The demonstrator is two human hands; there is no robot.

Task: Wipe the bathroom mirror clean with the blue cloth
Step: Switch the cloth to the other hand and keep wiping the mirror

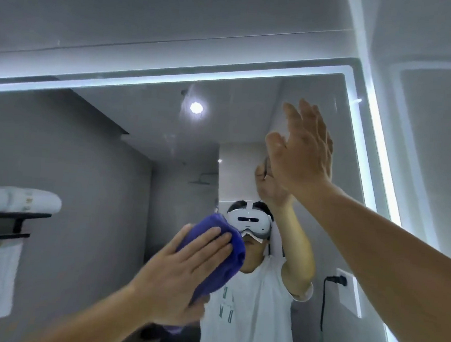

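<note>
Pressing the cloth (pixel 215 222) onto the mirror (pixel 113 163), the left grip (pixel 182 272) lies flat-fingered, likely for even pressure; up-right of it, the right grip (pixel 300 154), spread, seemingly braces.

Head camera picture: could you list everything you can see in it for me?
mirror: one, lit white border, fills view
blue cloth: one, blue, centre, against mirror
towels: several, white, reflected left
rack: one, black, holding towels
ceiling light: one, white, reflected top
socket: one, white, lower right
headset: one, white, reflected centre
left hand: flat on blue cloth
right hand: raised upper right, fingers straight
</note>
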